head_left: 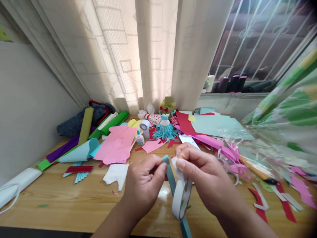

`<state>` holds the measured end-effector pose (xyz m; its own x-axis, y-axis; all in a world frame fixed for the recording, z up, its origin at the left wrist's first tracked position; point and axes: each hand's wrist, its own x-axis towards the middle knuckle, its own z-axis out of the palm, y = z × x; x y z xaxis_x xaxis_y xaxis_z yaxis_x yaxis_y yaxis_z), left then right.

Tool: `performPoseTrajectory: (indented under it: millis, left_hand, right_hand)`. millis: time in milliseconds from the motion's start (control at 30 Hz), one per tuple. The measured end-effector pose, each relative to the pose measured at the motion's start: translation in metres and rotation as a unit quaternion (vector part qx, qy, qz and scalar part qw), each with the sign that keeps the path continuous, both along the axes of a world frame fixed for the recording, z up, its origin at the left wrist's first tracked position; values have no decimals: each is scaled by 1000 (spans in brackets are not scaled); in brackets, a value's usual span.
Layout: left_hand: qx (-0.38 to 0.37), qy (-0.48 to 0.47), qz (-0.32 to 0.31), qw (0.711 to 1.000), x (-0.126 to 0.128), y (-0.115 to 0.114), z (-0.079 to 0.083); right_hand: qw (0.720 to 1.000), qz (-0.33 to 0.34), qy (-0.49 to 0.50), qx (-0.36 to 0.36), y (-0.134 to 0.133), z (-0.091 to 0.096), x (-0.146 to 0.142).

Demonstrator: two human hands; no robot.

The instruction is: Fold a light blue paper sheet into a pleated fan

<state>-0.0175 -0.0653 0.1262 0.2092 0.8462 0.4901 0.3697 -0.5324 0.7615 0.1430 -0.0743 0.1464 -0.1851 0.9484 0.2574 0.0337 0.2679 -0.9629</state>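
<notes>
Between thumb and fingers, my left hand (pixel 147 183) pinches the upper end of a teal paper strip (pixel 170 175), which hangs down towards the table's front edge. A roll of white tape (pixel 177 200) dangles from my right hand (pixel 204 175), whose thumb and fingers are closed on the tape's loose end. The roll hangs in front of the strip and hides part of it. Past my hands stand a small glue bottle (pixel 140 138) and a blue fringed paper figure (pixel 164 129). A white paper cutout (pixel 116 176) lies left of my left hand.
Coloured paper rolls (pixel 86 127) and pink sheets (pixel 116 143) lie at the left. A phone (pixel 189 140), a pale blue sheet (pixel 220 125), scissors (pixel 234 177), a yellow cutter (pixel 257 168) and red scraps (pixel 284 201) lie right. A white power strip (pixel 22 186) sits far left.
</notes>
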Motion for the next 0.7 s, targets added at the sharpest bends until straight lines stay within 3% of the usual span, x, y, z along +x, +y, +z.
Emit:
performPoseTrajectory:
  millis: [700]
  left_hand:
    - [12,9,-3,1000,4,-2,2]
  right_hand:
    - [1000,-11,-14,-9,3,-6,-9]
